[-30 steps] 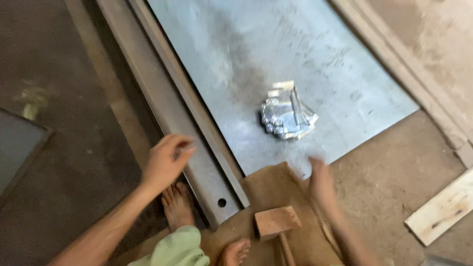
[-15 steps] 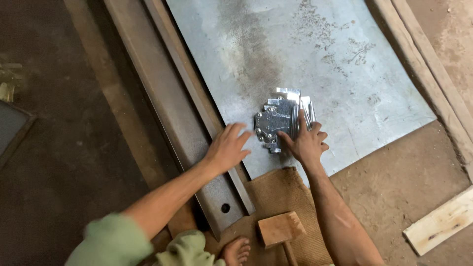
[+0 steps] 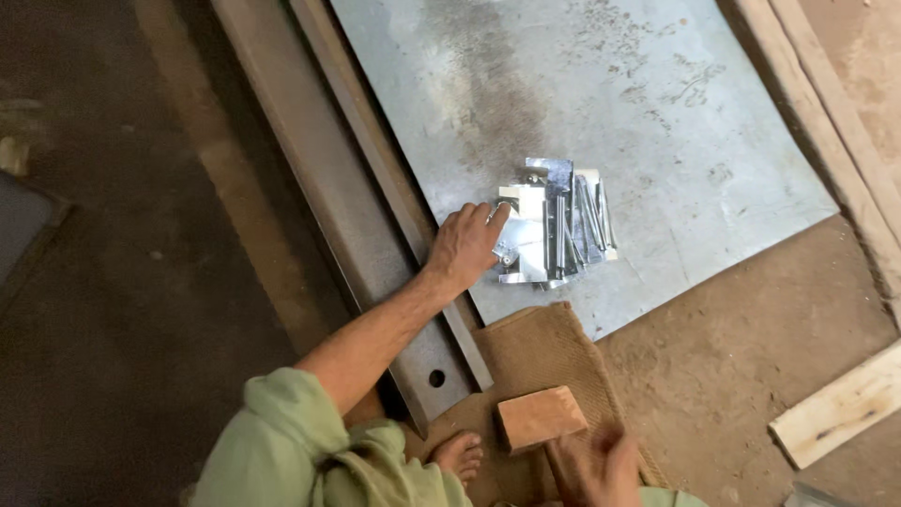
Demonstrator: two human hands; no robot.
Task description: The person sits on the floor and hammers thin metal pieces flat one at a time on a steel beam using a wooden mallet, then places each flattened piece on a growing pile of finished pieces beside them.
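Galvanised, stiff, sharp-edged metal pieces look light; left hand presses their nine-o'clock edge, right hand grasps the wooden mallet.

Shiny metal pieces; heaped on sheet

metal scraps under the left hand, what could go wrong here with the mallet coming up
1. The left hand rests bare on the pile of cut metal pieces; their thin edges could cut the fingers.
2. The right hand grips the wooden mallet close by; a blow on the pile might catch the left fingers.
3. A bare foot sits beside the steel angle bar and the mallet, so a dropped tool could hit it.
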